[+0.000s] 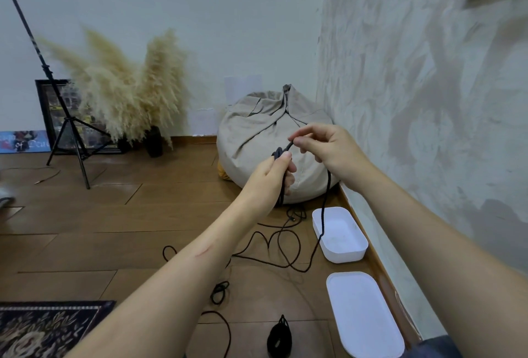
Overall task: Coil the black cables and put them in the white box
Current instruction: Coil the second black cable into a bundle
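Both hands coiling a black cable above the floor

Left hand [274, 170] grips the bunched loops; right hand [323, 146] pinches the black cable [325, 195], whose slack trails past the open white box [340, 255] onto the wooden floor [143, 229].

Matt black cable [325, 209]; smooth white box [340, 246], probably plastic; glossy wood floor [114, 232].

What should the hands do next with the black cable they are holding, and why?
Probably lay one more loop: the right hand slides down the black cable and brings the slack up to the left hand, which grips its coiled part. Much of the cable hangs past the white box and lies loose on the wooden floor, so the coil looks unfinished.
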Demonstrator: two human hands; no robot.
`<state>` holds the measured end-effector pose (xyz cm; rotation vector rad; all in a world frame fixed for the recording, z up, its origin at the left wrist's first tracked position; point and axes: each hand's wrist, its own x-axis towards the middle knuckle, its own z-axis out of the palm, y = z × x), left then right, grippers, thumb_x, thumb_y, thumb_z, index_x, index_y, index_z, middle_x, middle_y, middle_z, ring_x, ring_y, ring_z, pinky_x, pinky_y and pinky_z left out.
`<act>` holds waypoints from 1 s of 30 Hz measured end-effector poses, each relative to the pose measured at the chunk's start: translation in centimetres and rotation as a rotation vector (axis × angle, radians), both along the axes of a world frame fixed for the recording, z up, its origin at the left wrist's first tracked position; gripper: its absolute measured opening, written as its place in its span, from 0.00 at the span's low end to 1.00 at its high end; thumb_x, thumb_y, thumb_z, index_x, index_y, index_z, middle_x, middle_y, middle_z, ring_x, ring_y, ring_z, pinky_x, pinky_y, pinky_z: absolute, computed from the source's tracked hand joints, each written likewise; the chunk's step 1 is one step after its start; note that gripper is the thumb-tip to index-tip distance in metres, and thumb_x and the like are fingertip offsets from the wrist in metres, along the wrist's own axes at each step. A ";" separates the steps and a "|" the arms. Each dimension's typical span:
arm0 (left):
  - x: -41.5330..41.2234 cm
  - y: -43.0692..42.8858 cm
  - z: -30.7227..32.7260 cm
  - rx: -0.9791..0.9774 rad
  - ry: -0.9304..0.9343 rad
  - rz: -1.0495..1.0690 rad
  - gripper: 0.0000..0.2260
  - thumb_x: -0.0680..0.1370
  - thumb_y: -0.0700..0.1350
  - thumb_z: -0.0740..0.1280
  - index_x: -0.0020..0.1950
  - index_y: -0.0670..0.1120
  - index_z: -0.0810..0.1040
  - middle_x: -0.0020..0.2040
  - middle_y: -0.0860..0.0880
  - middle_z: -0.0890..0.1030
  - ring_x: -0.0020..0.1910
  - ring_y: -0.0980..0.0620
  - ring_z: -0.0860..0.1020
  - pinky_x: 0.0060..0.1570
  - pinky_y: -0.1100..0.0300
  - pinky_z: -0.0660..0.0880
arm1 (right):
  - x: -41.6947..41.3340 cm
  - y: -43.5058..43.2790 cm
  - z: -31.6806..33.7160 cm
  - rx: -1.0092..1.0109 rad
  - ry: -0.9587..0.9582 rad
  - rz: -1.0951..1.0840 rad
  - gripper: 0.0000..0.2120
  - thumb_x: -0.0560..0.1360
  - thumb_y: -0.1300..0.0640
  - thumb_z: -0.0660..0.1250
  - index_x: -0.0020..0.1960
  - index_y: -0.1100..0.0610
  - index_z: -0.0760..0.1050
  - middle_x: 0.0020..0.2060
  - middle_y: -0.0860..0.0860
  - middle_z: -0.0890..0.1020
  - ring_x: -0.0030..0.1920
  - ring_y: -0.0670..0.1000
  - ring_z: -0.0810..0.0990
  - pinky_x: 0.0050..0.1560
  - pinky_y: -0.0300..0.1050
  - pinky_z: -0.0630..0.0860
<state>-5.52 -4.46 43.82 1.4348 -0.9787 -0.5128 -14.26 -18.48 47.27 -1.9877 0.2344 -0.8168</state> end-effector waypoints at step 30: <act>-1.7 1.5 2.3 -0.043 -0.053 -0.153 0.10 0.87 0.44 0.55 0.54 0.40 0.73 0.35 0.50 0.71 0.36 0.55 0.71 0.43 0.64 0.74 | -0.7 -0.8 0.4 0.160 -0.052 0.117 0.08 0.81 0.63 0.64 0.51 0.55 0.81 0.38 0.48 0.78 0.37 0.45 0.72 0.42 0.39 0.72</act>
